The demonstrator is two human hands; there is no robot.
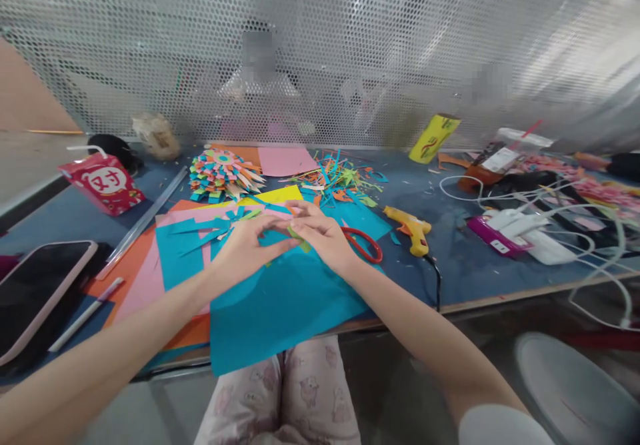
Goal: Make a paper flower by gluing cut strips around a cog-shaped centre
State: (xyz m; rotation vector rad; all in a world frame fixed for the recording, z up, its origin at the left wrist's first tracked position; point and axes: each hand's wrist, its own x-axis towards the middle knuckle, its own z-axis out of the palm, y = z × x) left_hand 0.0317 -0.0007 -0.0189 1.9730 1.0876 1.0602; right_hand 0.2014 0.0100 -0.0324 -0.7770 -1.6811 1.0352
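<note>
My left hand (250,244) and my right hand (320,233) meet above a stack of coloured paper. Between the fingertips of both is a green paper strip (300,237); part of it is hidden by the fingers. The right thumb and fingers pinch it, while the left fingers and thumb curve in from the other side. Beneath them lies a large blue paper sheet (280,305), its near edge hanging over the table edge. Fringed blue paper strips (205,235) lie left of my left hand. Scissors with a red handle (370,252) rest by my right wrist, partly covered.
A colourful paper-strip ball (223,173) and a heap of cut strips (340,178) sit behind. Rightward are a yellow glue gun (413,228), a yellow can (434,138) and cabled chargers (515,232). Leftward are a red drink carton (107,182), a phone (43,292) and a glue stick (87,313).
</note>
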